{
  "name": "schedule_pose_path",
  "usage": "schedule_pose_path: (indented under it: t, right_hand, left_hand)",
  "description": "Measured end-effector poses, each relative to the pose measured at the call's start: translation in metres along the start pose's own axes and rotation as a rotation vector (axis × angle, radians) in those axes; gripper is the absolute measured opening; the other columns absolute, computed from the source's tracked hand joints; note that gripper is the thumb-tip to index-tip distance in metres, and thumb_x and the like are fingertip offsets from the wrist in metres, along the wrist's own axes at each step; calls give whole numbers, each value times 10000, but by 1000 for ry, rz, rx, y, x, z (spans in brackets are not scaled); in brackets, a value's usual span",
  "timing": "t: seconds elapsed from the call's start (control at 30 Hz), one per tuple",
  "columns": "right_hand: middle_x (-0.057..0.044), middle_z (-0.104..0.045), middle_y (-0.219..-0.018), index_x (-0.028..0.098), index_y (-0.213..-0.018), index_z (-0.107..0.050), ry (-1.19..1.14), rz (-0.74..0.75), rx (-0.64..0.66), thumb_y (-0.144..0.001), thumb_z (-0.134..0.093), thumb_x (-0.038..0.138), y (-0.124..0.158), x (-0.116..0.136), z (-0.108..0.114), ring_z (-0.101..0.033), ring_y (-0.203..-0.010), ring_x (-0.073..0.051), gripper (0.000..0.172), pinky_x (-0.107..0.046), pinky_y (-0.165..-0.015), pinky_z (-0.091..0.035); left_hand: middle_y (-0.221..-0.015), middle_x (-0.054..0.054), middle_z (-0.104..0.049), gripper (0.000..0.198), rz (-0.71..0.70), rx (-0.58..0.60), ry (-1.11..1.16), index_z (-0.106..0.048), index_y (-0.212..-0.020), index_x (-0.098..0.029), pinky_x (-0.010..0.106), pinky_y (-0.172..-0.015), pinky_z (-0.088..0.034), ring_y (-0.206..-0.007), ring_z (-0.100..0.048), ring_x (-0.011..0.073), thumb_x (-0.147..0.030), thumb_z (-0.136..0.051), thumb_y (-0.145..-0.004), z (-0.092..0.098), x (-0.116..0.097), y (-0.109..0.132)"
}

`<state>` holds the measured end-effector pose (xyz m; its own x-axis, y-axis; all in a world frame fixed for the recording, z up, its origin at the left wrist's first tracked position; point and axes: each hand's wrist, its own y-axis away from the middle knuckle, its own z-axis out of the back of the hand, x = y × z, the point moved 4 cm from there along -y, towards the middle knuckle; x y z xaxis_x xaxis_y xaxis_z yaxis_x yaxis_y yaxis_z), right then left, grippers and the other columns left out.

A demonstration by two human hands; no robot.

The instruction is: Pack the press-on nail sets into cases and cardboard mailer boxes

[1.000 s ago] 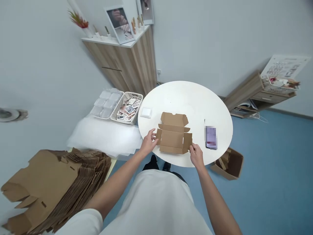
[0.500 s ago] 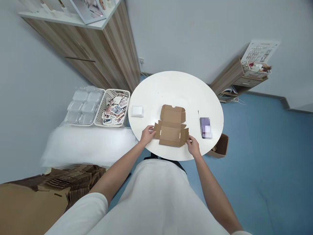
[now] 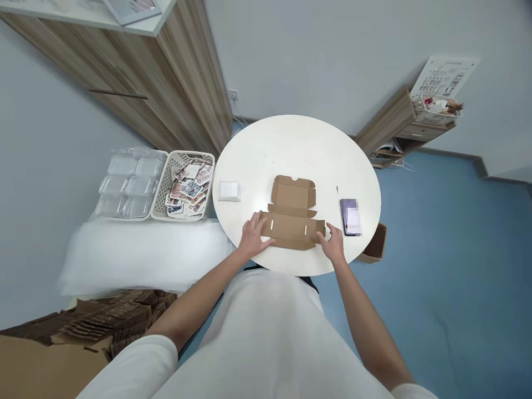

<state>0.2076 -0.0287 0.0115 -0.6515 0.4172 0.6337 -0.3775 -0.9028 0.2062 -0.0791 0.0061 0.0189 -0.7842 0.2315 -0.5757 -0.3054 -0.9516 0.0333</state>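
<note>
An unfolded brown cardboard box [image 3: 290,228] lies on the round white table [image 3: 299,144], its lid panel toward the far side. At its left side flap is my left hand [image 3: 252,235], thumb and fingers spread apart. My right hand [image 3: 332,243] is at the right side flap, its thumb and fingers apart around the flap's end. Both hands touch or nearly touch the cardboard; neither is closed on it. The two side flaps look spread outward.
A small white packet [image 3: 229,190] lies at the table's left, a purple phone-like item [image 3: 351,216] at its right. Left of the table stand a basket of printed cards [image 3: 189,191], clear plastic cases [image 3: 132,180], white sheeting [image 3: 145,252] and stacked cardboard [image 3: 112,318]. An open carton [image 3: 374,244] is beneath the right edge.
Both hands have opened from their pinch on the side flaps. The flaps now lie more spread outward. The camera view has shifted slightly.
</note>
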Motion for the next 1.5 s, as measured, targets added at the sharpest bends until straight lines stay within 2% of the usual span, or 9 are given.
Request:
schedule_pose_path:
  t: [0.1, 0.23, 0.43, 0.6, 0.97, 1.27, 1.37, 1.43, 1.5]
  right_hand:
    - [-141, -456, -1205, 168, -1227, -430, -45, 20, 50, -708, -502, 499, -31, 8, 2, -450, -1075, -249, 619, -408, -895, -361]
    - [-121, -519, -1172, 181, -1231, -427, -156, -6, 174, -727, -479, 526, -74, 19, -9, -491, -1051, -229, 612, -372, -866, -382]
    - [-106, -599, -1044, 158, -1172, -478, -213, -35, 245, -735, -485, 461, -118, 27, -37, -560, -899, -193, 531, -335, -791, -408]
    - [-40, -631, -808, 176, -1103, -511, -200, -4, 253, -738, -452, 357, -129, 28, -50, -560, -730, -169, 411, -315, -702, -414]
    - [48, -442, -514, 202, -865, -565, -119, 85, 262, -722, -417, 328, -102, 40, -36, -409, -511, -129, 242, -257, -538, -340]
    - [55, -427, -500, 212, -872, -567, 6, 146, 293, -735, -382, 319, -70, 43, -29, -388, -473, -122, 254, -249, -516, -329]
    - [2, -548, -635, 204, -1017, -541, 84, 159, 282, -758, -367, 346, -56, 43, -28, -492, -580, -160, 343, -282, -576, -375]
    - [-94, -594, -917, 170, -1175, -446, 177, 208, 164, -751, -407, 397, -41, 45, -24, -540, -825, -228, 483, -350, -702, -395]
    - [-186, -438, -1233, 125, -1303, -285, 300, 319, 23, -707, -483, 466, -22, 49, -20, -403, -1119, -310, 715, -442, -864, -322]
  left_hand:
    - [-1383, 149, -271, 764, -137, 168, -145, -415, -1215, -189, 514, -1026, -117, -1296, -159, 326, -484, -689, -566, -14, -24, 5]
    - [-1395, 165, -246, 857, -114, 277, -273, -358, -1273, -187, 536, -1015, -70, -1304, -111, 339, -466, -708, -542, -33, -32, 4]
    - [-1407, 170, -217, 891, -30, 315, -343, -260, -1332, -170, 532, -1018, -66, -1312, -89, 327, -393, -692, -584, -44, -24, -3]
    - [-1424, 172, -162, 911, -15, 307, -373, -212, -1354, -158, 521, -1021, -64, -1316, -32, 332, -379, -673, -600, -41, -26, -14]
    - [-1446, 149, -29, 1072, -71, 332, -484, -79, -1382, -134, 526, -1030, -25, -1306, 100, 332, -396, -696, -546, -36, -34, -39]
    - [-1439, 132, -125, 1104, -172, 317, -486, -108, -1377, -139, 536, -1029, -1, -1314, 59, 328, -398, -721, -496, -40, -33, -35]
    - [-1430, 131, -168, 1029, -200, 308, -477, -152, -1368, -158, 532, -1029, -6, -1317, 23, 321, -385, -700, -528, -40, -32, -28]
    - [-1418, 145, -202, 1002, -217, 302, -461, -172, -1362, -159, 530, -1029, -18, -1317, -1, 321, -381, -693, -535, -38, -31, -21]
    - [-1405, 159, -229, 996, -228, 297, -451, -183, -1358, -150, 534, -1025, -30, -1316, -26, 321, -378, -693, -534, -36, -31, -15]
